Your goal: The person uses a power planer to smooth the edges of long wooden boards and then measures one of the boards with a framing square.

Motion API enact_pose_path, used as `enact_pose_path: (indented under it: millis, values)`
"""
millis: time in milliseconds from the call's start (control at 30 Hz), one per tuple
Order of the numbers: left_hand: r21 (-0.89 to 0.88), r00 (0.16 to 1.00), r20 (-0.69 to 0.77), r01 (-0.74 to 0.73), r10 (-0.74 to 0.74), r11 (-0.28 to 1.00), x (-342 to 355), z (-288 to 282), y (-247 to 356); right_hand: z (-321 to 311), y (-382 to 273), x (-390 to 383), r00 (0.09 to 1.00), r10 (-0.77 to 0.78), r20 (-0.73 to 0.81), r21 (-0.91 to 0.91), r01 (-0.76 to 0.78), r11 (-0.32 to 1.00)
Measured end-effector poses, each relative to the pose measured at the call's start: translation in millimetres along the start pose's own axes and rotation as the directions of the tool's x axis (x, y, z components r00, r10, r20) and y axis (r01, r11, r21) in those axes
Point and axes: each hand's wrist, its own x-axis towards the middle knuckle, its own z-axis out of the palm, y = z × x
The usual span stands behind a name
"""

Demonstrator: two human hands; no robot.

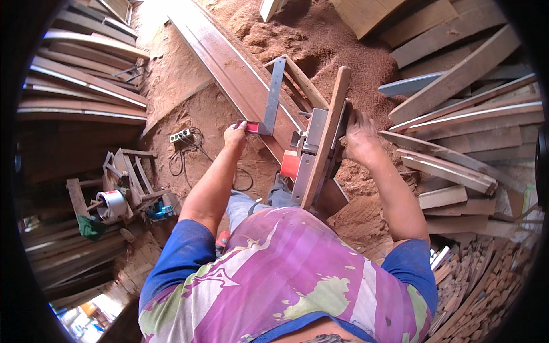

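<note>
My left hand is closed round the red-faced handle of a try square, whose grey metal blade points away from me. The square lies over a long reddish-brown bed dusted with sawdust. To its right, a wooden strip runs along the top of a metal machine part with a red piece at its near left side. My right hand is curled at the right side of this machine, beside the strip. Its fingertips are partly hidden, so what it grips cannot be made out.
Stacked boards lean along the right, and more boards lie at the left. A power strip with black cables rests on the dusty floor. A wooden stand is at left. Sawdust is heaped beyond the machine.
</note>
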Motion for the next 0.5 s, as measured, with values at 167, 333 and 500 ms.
enact_pose_path:
  millis: [167, 333, 500]
  values:
    - [0.012, 0.956, 0.273, 0.106, -0.105, 0.994, -5, -12, 22, 2, 2, 1, 0.999, 0.039, 0.015, 0.028, -0.04, 0.999]
    - [-0.159, 0.949, 0.314, 0.059, -0.006, 0.986, 0, -15, 25, -3, -1, 1, 0.999, 0.03, 0.031, 0.002, -0.03, 1.0]
    - [-0.09, 0.985, 0.149, -0.076, 0.088, 0.993, -4, -1, 21, -1, -2, 0, 0.999, 0.03, 0.031, -0.024, -0.029, 0.999]
